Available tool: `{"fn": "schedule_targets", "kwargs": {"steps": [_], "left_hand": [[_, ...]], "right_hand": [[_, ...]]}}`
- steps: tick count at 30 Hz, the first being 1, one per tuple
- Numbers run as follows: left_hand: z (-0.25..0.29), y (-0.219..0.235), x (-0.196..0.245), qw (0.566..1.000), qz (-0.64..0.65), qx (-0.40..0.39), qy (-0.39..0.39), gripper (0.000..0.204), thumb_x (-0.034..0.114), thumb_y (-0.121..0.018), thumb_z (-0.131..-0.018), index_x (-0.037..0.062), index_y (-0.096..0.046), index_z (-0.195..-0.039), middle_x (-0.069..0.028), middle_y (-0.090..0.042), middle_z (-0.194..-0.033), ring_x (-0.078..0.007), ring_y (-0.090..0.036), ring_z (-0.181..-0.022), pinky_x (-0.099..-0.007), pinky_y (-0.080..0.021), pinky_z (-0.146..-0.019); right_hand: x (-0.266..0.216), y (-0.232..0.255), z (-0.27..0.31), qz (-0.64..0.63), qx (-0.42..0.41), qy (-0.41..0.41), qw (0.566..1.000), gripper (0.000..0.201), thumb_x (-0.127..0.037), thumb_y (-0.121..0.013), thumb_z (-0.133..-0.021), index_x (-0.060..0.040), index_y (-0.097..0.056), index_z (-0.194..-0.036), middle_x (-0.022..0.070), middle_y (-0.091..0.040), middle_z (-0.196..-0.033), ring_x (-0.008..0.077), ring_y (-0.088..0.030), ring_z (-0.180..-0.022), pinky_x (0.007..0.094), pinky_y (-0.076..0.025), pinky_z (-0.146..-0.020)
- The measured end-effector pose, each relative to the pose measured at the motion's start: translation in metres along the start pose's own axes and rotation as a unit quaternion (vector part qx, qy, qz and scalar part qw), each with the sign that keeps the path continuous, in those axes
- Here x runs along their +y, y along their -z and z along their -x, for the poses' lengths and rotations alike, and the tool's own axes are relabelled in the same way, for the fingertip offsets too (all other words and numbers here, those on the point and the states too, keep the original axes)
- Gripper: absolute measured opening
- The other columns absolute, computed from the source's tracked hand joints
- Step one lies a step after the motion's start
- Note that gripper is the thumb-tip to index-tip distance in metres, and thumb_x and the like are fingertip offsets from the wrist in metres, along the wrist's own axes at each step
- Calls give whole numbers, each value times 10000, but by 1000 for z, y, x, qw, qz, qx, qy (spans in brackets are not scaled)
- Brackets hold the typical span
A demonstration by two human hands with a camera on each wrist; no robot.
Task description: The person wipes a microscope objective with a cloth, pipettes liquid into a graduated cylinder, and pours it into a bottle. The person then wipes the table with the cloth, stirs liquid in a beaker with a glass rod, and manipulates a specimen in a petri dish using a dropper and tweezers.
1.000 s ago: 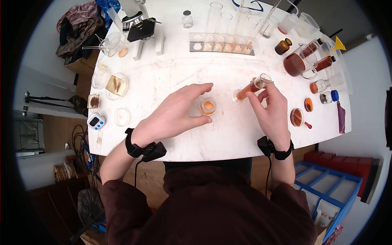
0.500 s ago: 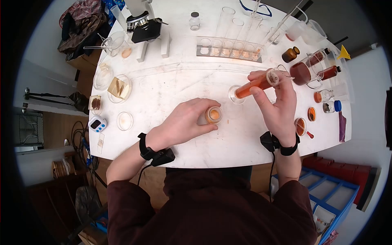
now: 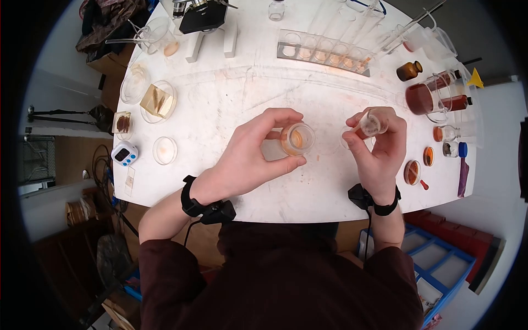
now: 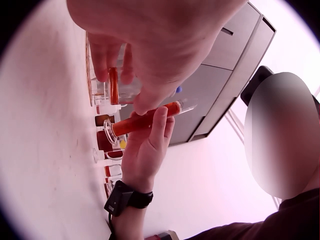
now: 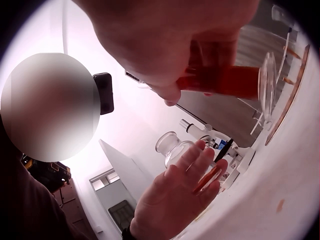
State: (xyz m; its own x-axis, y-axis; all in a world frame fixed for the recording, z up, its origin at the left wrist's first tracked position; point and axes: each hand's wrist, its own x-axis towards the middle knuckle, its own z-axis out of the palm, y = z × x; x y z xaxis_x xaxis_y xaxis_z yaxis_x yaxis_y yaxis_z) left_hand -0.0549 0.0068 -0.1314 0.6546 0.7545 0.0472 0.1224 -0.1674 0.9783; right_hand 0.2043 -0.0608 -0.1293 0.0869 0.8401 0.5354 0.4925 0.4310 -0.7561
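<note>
My left hand (image 3: pixel 250 146) grips a small glass bottle (image 3: pixel 297 138) between thumb and fingers, its open mouth facing up. A shallow layer of orange liquid shows at the bottle's bottom in the right wrist view, where its flared glass neck (image 5: pixel 166 142) rises above the fingers. To the right, my right hand (image 3: pixel 382 159) holds a glass measuring cylinder (image 4: pixel 135 124) of red-orange liquid, fingers wrapped about its upper part. The cylinder's round glass foot (image 5: pixel 267 90) is above the white table in the wrist views. A gap separates bottle and cylinder in the head view.
Behind the hands stands a test tube rack (image 3: pixel 324 55) with tall tubes. A glass jug (image 3: pixel 421 99) of dark red liquid, bottles and small dishes line the right side. A microscope (image 3: pixel 204 19), petri dishes (image 3: pixel 165 150) and a timer (image 3: pixel 125 153) are at the left.
My left hand, first spread around the bottle, has closed on it and lifted it. My right hand has raised the cylinder, whose top now points more toward the head camera.
</note>
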Motion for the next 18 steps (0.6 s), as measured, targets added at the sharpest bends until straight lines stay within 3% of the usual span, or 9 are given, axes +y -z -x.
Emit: {"fn": "schedule_targets", "kwargs": {"steps": [3, 8, 10, 18], "left_hand": [[3, 0, -2, 1000, -9, 3, -15, 601, 128, -883, -843, 56, -603, -1369, -92, -668, -1345, -213, -661, -1243, -386, -545, -1054], [4, 2, -6, 995, -72, 8, -64, 605, 117, -884, -827, 45, -601, -1356, -114, -679, -1339, -242, -671, -1233, -389, -540, -1053], [3, 1, -12, 984, -108, 27, -136, 618, 90, -881, -809, 44, -602, -1359, -129, -681, -1341, -265, -674, -1230, -386, -546, -1044], [1, 0, -17, 980, -123, 60, -141, 639, 53, -860, -799, 47, -604, -1385, -139, -677, -1359, -290, -678, -1226, -390, -550, -1040]], "right_hand": [[2, 0, -2, 42, -19, 57, 997, 458, 31, -879, -776, -39, -625, -1151, 129, -691, -1089, 214, -703, -891, 308, -570, -803], [-7, -1, -6, 100, -55, 63, 991, 470, 63, -864, -748, -30, -665, -1164, 147, -691, -1126, 243, -719, -920, 321, -602, -764], [-8, -1, -5, 115, -63, 60, 990, 477, 64, -867, -744, -27, -673, -1170, 152, -691, -1136, 248, -724, -932, 332, -612, -762], [-7, -2, -4, 134, -73, 84, 985, 506, 61, -880, -709, -40, -693, -1168, 148, -695, -1146, 264, -729, -934, 330, -617, -758]]}}
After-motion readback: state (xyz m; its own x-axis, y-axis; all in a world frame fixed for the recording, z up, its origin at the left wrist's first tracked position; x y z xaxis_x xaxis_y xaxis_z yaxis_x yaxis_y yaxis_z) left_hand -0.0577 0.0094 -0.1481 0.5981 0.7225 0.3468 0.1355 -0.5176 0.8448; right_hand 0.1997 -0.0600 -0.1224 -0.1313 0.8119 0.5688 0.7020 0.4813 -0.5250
